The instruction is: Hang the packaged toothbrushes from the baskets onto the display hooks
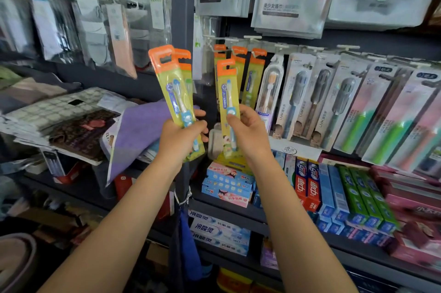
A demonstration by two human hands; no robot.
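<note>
My left hand point(182, 134) grips two orange-and-yellow toothbrush packs point(170, 85) near their lower ends, held upright in front of the shelf post. My right hand point(247, 131) pinches a single matching toothbrush pack point(228, 101) upright, its orange top just below the white display hooks point(220, 48). Three like packs point(254, 78) hang from those hooks behind it. No basket is in view.
Grey, pink and green toothbrush packs point(334, 101) hang along the hook rail to the right. Toothpaste boxes point(334, 192) fill the shelf below. A dark shelf post point(182, 6) stands between the hands. Folded cloths point(140, 130) lie on the left shelf.
</note>
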